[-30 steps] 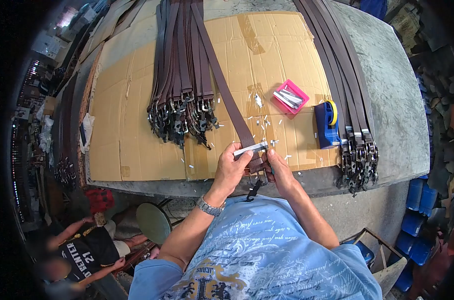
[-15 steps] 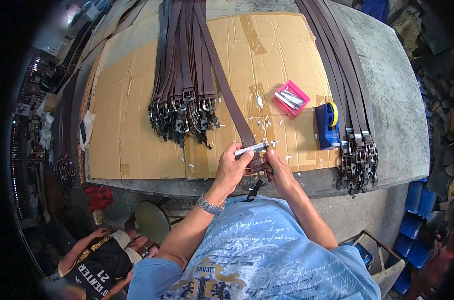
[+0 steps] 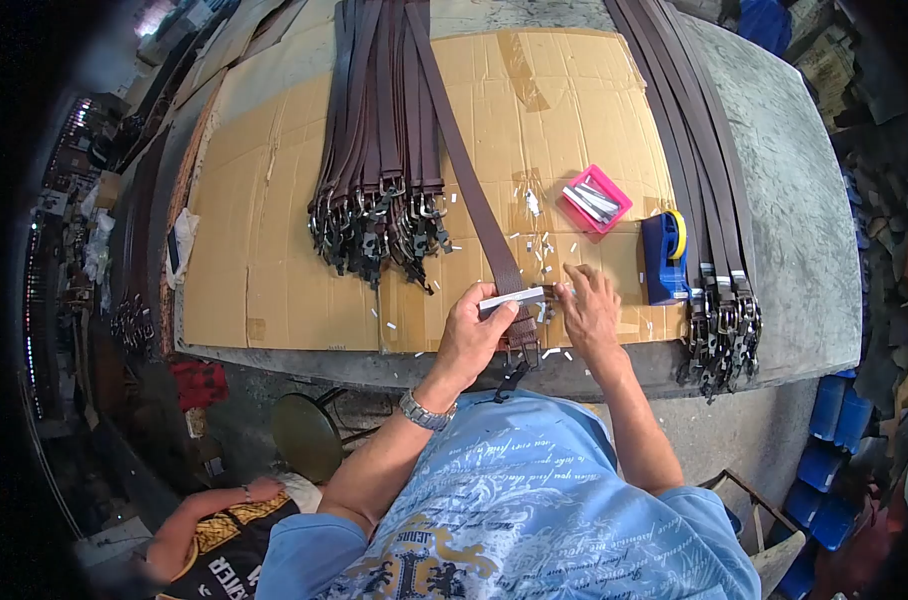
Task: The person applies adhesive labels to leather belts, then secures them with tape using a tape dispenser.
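Note:
A dark brown belt (image 3: 477, 210) runs down the cardboard to the table's front edge, its buckle (image 3: 522, 353) hanging toward my shirt. My left hand (image 3: 464, 338) is closed on the belt near the buckle end. Under its thumb, a white and grey strip (image 3: 511, 299) lies across the belt. My right hand (image 3: 592, 315) is just right of the strip, fingers apart and stretched forward, thumb close to the strip's end. Small white scraps (image 3: 540, 255) are scattered around both hands.
A thick bundle of buckled belts (image 3: 379, 150) lies left of centre, another row of belts (image 3: 699, 190) at right. A pink box (image 3: 596, 200) of strips and a blue tape dispenser (image 3: 664, 260) stand right of my hands. A person (image 3: 219, 535) is at lower left beside a stool (image 3: 306, 437).
My right hand has come away from the belt's edge, its fingers opening out and forward. My left hand still holds the belt and strip. The person at lower left has shifted.

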### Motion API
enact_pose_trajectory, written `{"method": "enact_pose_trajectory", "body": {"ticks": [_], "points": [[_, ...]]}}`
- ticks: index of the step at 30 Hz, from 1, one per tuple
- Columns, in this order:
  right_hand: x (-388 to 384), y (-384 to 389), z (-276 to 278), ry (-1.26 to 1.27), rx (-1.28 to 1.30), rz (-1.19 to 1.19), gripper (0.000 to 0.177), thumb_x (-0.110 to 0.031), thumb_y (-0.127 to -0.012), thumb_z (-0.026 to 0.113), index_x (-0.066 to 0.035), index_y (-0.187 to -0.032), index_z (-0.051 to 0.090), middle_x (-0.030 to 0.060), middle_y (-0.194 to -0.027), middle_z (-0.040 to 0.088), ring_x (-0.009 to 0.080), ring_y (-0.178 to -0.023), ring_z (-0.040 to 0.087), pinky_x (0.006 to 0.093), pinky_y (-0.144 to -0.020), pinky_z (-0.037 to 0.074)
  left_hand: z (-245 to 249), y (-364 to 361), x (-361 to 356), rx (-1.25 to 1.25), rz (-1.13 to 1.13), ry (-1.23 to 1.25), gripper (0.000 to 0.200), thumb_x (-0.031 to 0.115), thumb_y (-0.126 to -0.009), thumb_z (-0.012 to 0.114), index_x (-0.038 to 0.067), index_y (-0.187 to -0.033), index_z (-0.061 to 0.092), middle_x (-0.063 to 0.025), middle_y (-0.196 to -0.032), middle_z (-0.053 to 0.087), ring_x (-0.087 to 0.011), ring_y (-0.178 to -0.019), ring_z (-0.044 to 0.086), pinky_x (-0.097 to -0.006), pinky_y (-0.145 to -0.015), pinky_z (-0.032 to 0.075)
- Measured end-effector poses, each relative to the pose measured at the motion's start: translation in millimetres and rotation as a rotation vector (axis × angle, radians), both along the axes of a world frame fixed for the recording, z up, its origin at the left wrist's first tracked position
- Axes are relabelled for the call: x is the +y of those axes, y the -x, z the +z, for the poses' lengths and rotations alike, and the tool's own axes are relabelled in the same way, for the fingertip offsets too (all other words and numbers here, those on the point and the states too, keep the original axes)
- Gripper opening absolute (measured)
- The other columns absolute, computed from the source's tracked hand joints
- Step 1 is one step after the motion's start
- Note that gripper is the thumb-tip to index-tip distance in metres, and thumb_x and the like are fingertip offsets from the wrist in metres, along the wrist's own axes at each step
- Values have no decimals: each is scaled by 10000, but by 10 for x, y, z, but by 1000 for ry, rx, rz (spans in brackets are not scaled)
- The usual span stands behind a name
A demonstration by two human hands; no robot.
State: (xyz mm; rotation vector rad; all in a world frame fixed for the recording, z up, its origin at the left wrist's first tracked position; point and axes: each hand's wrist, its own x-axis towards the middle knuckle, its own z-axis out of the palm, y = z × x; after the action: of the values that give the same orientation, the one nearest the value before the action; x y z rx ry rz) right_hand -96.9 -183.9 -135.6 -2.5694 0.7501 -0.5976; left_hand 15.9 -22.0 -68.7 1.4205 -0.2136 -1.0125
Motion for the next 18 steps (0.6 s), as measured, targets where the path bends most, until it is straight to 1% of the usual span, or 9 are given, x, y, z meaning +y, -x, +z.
{"method": "enact_pose_trajectory", "body": {"ticks": [1, 3, 4, 5, 7, 8, 9, 11, 18], "points": [[16, -26, 166, -1, -1, 7, 417, -395, -978, 476, -74, -1233, 557, 173, -972, 644, 353, -915, 608, 452, -793, 462, -7, -4, 16, -64, -17, -36, 269, 185, -929, 623, 35, -1135, 537, -16, -939, 623, -61, -767, 620, -226, -617, 570], [88, -69, 452, -909, -158, 71, 418, -378, -968, 508, -56, -1228, 561, 163, -980, 645, 276, -947, 615, 405, -819, 468, 12, -1, 46, -107, -39, -62, 275, 197, -928, 628, 36, -1133, 542, -8, -931, 622, -50, -759, 607, -207, -595, 548], [125, -77, 527, -987, -160, 78, 349, -289, -947, 571, -11, -1158, 576, 152, -951, 655, 204, -918, 622, 356, -798, 482, 31, 5, 48, -152, -71, -82, 281, 209, -926, 632, 36, -1131, 548, -1, -922, 620, -39, -751, 594, -188, -573, 526], [160, -88, 540, -986, -160, 76, 349, -289, -947, 571, -11, -1158, 576, 152, -951, 655, 204, -918, 622, 356, -798, 482, 62, 28, 34, -151, -73, -81, 281, 209, -926, 632, 36, -1131, 548, -1, -922, 620, -39, -751, 594, -188, -573, 526], [210, -112, 563, -1072, -120, 146, 259, -195, -919, 620, 27, -1049, 592, 120, -873, 661, 170, -824, 622, 328, -725, 490, 150, 77, -1, -170, -25, -32, 238, 183, -921, 631, 4, -1068, 577, -3, -821, 624, -38, -632, 528, -210, -540, 451], [214, -127, 605, -1086, -150, 133, 173, -130, -895, 651, 25, -953, 601, 69, -787, 646, 122, -725, 587, 285, -648, 474, 184, 75, 3, -172, -24, -33, 238, 183, -921, 631, 4, -1068, 577, -3, -821, 624, -38, -632, 528, -210, -540, 451], [218, -133, 639, -1088, -150, 137, 173, -130, -895, 651, 25, -953, 601, 69, -787, 646, 122, -725, 587, 285, -648, 474, 215, 68, 13, -176, -33, -31, 242, 182, -920, 633, 2, -1072, 577, -6, -827, 627, -37, -643, 535, -206, -549, 454], [225, -133, 694, -1208, -199, 110, 161, -142, -894, 657, 8, -922, 606, 31, -736, 623, 84, -683, 543, 259, -609, 448, 251, 53, 38, -179, -41, -31, 246, 181, -920, 634, 1, -1077, 576, -8, -833, 631, -37, -654, 542, -201, -557, 457], [257, -129, 777, -1206, -207, 71, 155, -136, -889, 667, 3, -885, 599, 22, -715, 618, 72, -652, 529, 253, -580, 436, 283, 36, 94, -215, -115, -13, 252, 175, -912, 646, -5, -1076, 583, -32, -891, 652, -69, -784, 609, -230, -681, 502]]}}
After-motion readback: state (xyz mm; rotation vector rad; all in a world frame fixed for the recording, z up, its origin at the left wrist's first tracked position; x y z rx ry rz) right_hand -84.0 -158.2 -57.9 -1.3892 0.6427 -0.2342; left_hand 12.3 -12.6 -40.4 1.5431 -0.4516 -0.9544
